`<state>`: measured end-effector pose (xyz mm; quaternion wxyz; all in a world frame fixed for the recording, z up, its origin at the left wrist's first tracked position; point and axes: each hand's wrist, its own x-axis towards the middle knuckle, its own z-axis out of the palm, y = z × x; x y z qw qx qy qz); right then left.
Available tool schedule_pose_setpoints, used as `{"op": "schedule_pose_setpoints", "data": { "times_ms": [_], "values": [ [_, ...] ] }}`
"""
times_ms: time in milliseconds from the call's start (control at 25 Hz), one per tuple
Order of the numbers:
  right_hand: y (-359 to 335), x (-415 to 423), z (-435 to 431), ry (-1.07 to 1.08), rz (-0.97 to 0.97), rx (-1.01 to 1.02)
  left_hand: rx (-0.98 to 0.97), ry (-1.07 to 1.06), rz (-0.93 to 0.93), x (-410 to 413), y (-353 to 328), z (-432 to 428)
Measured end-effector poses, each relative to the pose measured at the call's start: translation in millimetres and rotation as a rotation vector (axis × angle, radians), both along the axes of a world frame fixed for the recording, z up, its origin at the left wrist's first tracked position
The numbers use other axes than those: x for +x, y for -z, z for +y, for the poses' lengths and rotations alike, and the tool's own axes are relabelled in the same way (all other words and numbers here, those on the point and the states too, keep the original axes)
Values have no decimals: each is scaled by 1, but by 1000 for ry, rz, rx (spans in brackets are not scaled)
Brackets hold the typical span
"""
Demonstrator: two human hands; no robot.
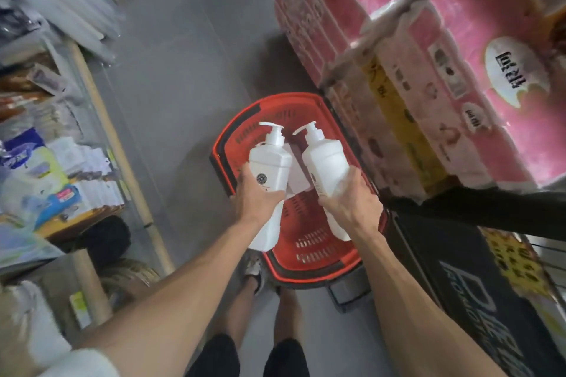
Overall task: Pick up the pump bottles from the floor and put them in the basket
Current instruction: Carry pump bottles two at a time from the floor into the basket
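Pickup looks done, drop-off pending. Left hand (260,193) wrapped round left pump bottle (271,162), right hand (349,199) round right pump bottle (326,162). Both held above red basket (284,98). Remaining: lower, release. White item between bottles unidentifiable.

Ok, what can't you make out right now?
Head view:
Left pump bottle label: too small, partly under the left hand.
Right pump bottle label: only a sliver shows beside the right hand.
Basket contents: covered by both bottles and hands; the white item between them is unidentifiable.
Shelf goods at left: blurred.
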<state>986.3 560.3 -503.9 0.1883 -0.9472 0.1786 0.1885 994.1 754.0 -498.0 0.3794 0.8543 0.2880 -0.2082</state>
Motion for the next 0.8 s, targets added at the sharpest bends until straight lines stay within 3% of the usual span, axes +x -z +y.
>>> {"op": "schedule_pose_setpoints", "data": {
  "times_ms": [280,800],
  "values": [
    [133,48,-1,-31,55,5,43,-146,120,38,141,-15],
    [333,104,8,-70,55,-38,-48,-446,96,79,349,-36]
  ]
}}
